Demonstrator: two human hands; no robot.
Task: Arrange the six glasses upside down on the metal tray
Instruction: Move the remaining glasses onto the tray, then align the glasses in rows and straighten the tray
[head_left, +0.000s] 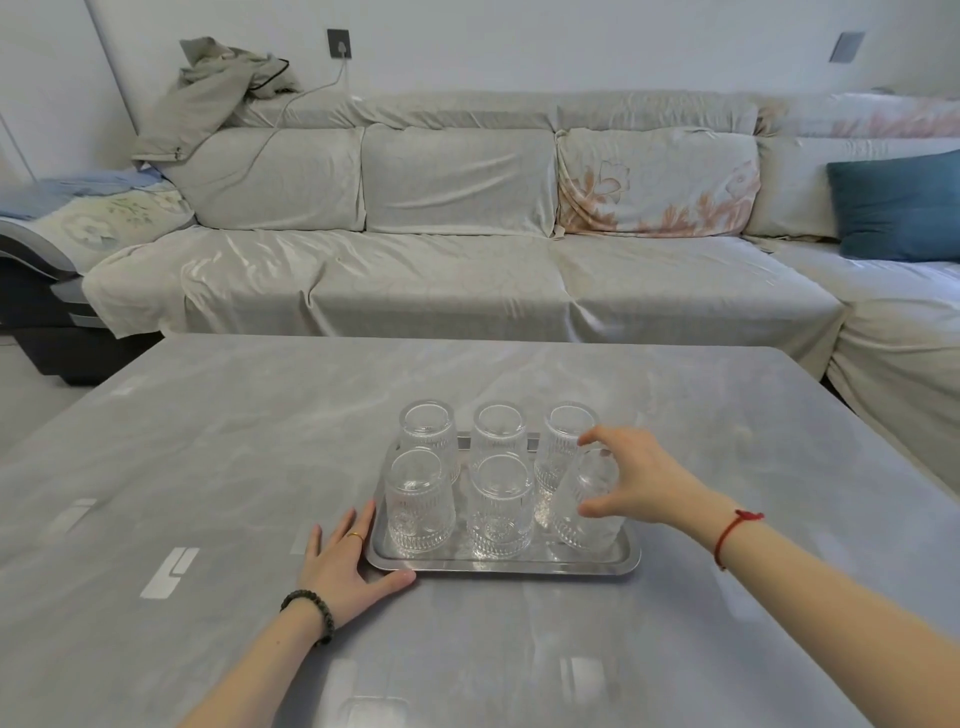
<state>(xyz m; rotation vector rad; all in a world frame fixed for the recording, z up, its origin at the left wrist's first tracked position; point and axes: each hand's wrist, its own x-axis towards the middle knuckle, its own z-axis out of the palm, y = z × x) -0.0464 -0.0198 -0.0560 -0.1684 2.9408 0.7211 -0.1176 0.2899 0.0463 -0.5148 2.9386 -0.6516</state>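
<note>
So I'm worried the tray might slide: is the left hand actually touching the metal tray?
Touching. The head view shows the left hand flat on the table, its thumb pressed along the metal tray's front-left rim, no gap visible.

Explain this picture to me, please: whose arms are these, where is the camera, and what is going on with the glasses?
There is no machine here. A person wears one wide-angle camera on the head, looking forward and down, so you see their own two arms.

On the grey marbled table lies a shiny rectangular metal tray. Six clear ribbed drinking glasses stand on it upside down, in two rows of three.

The left hand, with a gold ring and a dark bead bracelet, lies flat on the table, touching the tray's near left corner. The right hand, with a red string at the wrist, has its fingers around the front right glass, which looks slightly tilted.

Behind stands a long sofa under pale covers.
</note>
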